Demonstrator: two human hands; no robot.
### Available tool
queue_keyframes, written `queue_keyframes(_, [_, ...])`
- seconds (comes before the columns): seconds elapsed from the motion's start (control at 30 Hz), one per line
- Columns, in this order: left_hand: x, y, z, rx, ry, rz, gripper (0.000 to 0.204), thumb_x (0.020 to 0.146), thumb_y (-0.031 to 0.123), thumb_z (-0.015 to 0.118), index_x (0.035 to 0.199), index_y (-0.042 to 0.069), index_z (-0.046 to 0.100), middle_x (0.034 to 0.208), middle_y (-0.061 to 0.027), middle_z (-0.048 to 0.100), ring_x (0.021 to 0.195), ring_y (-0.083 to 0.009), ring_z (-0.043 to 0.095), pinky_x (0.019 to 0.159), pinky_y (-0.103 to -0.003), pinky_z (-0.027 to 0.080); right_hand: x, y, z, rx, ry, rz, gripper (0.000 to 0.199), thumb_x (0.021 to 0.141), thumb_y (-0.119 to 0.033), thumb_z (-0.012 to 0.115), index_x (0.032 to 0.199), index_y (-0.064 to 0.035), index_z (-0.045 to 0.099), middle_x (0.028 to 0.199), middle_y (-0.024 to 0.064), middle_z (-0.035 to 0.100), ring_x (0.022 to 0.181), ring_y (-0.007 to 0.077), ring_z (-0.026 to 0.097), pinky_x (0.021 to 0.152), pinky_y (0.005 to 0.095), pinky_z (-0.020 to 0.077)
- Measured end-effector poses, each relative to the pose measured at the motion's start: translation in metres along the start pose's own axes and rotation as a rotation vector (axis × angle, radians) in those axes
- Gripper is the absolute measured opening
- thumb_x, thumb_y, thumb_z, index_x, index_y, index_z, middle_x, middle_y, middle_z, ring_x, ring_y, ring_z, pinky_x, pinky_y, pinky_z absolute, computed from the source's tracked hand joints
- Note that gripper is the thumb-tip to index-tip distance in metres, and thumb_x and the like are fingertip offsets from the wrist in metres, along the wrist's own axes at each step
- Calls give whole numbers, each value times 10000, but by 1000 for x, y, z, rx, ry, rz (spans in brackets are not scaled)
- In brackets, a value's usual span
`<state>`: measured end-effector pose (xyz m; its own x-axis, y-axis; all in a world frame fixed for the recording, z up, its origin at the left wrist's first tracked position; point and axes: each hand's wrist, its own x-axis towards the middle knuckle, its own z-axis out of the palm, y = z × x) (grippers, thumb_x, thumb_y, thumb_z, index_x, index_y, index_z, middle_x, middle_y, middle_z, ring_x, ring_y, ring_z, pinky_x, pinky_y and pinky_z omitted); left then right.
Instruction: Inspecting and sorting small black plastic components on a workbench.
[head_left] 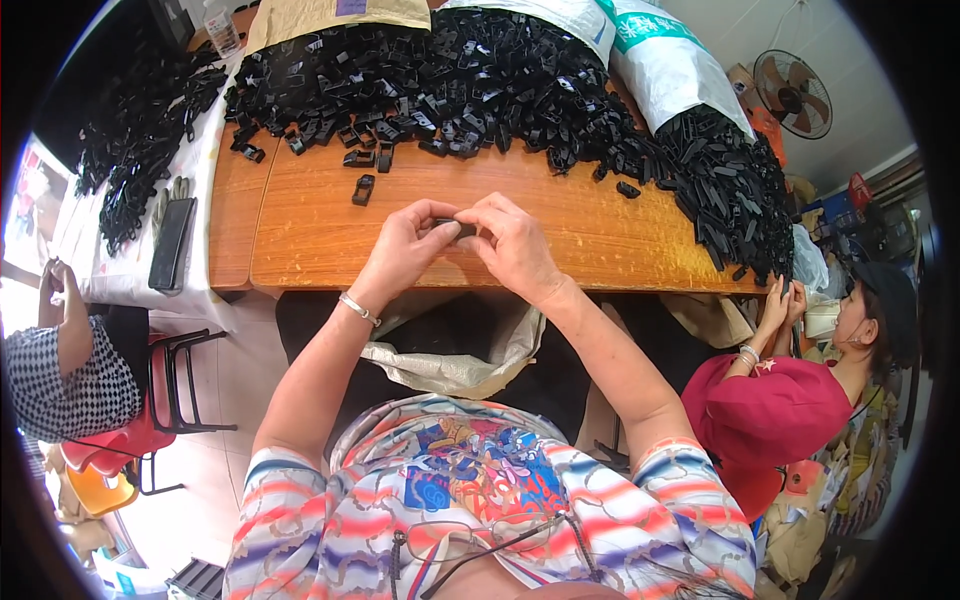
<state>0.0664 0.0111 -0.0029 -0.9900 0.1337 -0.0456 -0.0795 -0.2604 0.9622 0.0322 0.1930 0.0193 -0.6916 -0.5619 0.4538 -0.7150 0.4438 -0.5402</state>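
Both hands meet over the near edge of the wooden table [330, 240]. My left hand [415, 245] pinches one end of a small black plastic part [464, 230], and my right hand [510, 243] pinches its other end. Fingers cover most of the part, so its exact kind is hidden. Beyond my hands lies a wide heap of black plastic clips [460, 80]. One loose clip [363, 190] rests on the wood to the left. Below the table edge, in front of me, an open woven sack [450, 372] has a dark inside.
At the right edge is a pile of flat black pieces [715, 180], spilling from a white sack [665, 75]. A person in red [770, 405] works there. Another person [75, 375] sits left, near a cloth-covered table with black parts and a dark phone-like case [173, 243]. A fan [792, 93] stands back right.
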Motion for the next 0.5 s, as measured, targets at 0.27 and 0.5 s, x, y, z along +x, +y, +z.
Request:
queue_keyframes(0.27, [-33,20,5,460,-66,61,324,874,42,649,1183,-28,579,938,-114,697,816,-120,644,747,-263,523,-24,-17,3,503,-248,461,274,746,-24,771,970,10,617,817,62,590,725,124,568,648,278,489])
queue_keyframes(0.5, [-17,28,-52,1001,409,244,289,844,153,693,1089,8,644,880,-146,683,810,-277,670,723,-359,527,-27,-14,4,165,-336,134,270,731,-116,773,950,-14,652,881,149,634,793,304,638,719,380,517])
